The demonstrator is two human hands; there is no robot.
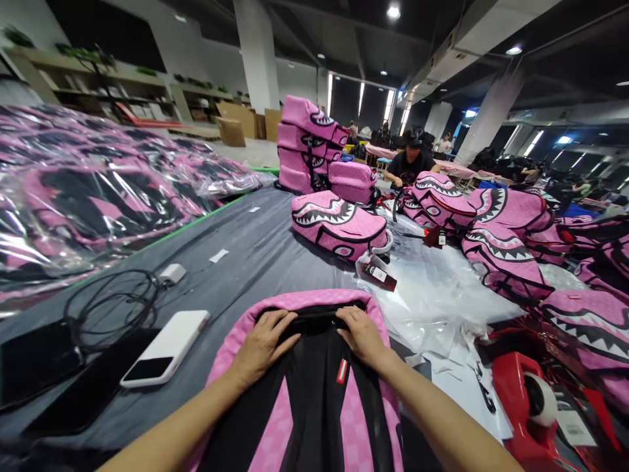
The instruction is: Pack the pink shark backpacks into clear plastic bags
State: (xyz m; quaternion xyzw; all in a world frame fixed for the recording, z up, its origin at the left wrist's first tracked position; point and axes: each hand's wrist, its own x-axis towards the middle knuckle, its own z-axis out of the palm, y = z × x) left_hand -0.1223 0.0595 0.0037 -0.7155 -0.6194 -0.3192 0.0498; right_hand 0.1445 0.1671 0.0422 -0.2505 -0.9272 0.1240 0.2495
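A pink and black backpack [268, 436] lies in front of me with its strap side up and its top end pointing away. My left hand [265, 344] grips the black edge near the top left, fingers curled over it. On the other side, my right hand [361, 334] has its fingers bent over the same top edge, near a small red label [342, 371]. Between the two hands is a dark gap along the upper edge. Both thumbs are on the black fabric, and the fingertips are partly hidden by the fold.
A white power bank [167, 347], dark phones and a coiled cable [113, 305] lie at left. Bagged backpacks [98, 210] fill the far left. Shark-mouth backpacks [341, 226] stand ahead and right. A red tape dispenser [521, 400] is near right; a person [410, 164] works beyond.
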